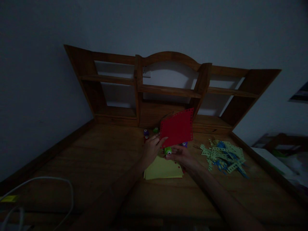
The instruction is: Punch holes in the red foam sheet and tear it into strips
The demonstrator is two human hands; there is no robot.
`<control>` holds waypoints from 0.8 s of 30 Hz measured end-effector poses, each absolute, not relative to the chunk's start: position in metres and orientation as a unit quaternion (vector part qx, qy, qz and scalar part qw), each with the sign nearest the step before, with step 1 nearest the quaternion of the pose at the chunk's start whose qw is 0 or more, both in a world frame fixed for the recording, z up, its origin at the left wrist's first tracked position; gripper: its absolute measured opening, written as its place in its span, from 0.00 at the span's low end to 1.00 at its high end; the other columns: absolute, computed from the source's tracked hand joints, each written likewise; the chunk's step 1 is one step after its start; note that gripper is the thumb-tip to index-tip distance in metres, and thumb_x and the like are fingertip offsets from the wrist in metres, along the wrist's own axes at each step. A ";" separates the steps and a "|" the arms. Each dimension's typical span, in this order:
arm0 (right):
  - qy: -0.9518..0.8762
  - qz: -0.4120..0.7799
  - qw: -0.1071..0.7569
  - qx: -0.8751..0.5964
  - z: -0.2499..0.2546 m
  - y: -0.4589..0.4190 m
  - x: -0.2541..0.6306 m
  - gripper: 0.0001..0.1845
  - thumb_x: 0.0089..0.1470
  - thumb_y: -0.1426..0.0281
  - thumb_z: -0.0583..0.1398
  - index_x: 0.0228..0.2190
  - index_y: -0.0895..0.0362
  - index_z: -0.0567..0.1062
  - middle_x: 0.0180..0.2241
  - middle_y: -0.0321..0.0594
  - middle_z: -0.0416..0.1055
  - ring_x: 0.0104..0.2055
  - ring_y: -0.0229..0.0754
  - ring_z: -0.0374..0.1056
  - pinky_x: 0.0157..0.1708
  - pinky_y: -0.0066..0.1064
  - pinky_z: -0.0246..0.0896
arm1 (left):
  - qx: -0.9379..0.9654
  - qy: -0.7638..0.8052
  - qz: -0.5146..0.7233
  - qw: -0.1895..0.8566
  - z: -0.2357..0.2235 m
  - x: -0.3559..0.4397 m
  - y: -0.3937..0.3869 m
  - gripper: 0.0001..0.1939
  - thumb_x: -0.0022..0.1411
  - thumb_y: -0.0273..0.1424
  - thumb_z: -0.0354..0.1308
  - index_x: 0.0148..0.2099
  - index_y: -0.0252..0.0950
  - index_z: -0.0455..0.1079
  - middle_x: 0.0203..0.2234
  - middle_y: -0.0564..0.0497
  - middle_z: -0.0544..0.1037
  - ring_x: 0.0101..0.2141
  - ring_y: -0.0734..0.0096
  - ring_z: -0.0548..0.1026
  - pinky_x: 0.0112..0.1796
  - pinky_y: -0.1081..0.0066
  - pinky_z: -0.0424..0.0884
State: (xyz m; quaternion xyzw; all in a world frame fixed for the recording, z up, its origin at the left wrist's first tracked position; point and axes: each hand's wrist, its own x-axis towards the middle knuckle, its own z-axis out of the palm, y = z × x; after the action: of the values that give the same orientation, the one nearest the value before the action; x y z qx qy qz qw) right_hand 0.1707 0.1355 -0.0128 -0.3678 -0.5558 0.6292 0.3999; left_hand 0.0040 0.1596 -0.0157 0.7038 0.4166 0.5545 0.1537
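My left hand (152,148) pinches the lower left corner of a red paper sheet (176,128), with holes along its edges, and holds it raised and tilted. My right hand (181,155) closes around a small green craft punch (167,150) with an eye-like front, at the sheet's lower edge. Under both hands lies a stack of yellow paper (163,171) with small red bits on its right side. Similar eyed punches stand behind: a purple one (145,132), a green one (156,130) and a red one (146,138). Another purple punch (184,144) is partly hidden by the sheet.
A heap of pale green and blue perforated strips (226,155) lies on the desk (108,154) at the right. A wooden shelf unit (168,91) stands along the back. At the lower left are a white cable (53,178) and a yellow object (9,199).
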 end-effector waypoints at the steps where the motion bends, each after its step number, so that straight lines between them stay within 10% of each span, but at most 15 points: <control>1: -0.559 0.625 0.402 -0.369 -0.013 0.135 0.171 0.14 0.37 0.68 0.71 0.30 0.55 0.77 0.29 0.35 0.75 0.29 0.37 0.69 0.28 0.27 0.59 | 0.707 0.417 0.552 0.148 -0.017 0.004 0.160 0.13 0.65 0.38 0.53 0.41 0.38 0.76 0.37 0.47 0.78 0.36 0.69 0.75 0.40 0.71 0.68; 24: -0.388 0.705 0.480 -0.349 -0.022 0.132 0.167 0.09 0.38 0.70 0.70 0.24 0.57 0.76 0.25 0.35 0.74 0.29 0.34 0.70 0.33 0.24 0.65 | 0.746 0.404 0.514 0.123 -0.027 0.003 0.166 0.15 0.65 0.38 0.52 0.35 0.35 0.74 0.31 0.50 0.75 0.32 0.73 0.73 0.35 0.73 0.67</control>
State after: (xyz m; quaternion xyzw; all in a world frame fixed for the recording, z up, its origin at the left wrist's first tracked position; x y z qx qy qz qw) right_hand 0.1671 0.1324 -0.0220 -0.3488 -0.3880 0.7050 0.4803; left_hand 0.0032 0.1662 -0.0272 0.7464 0.4043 0.5140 0.1231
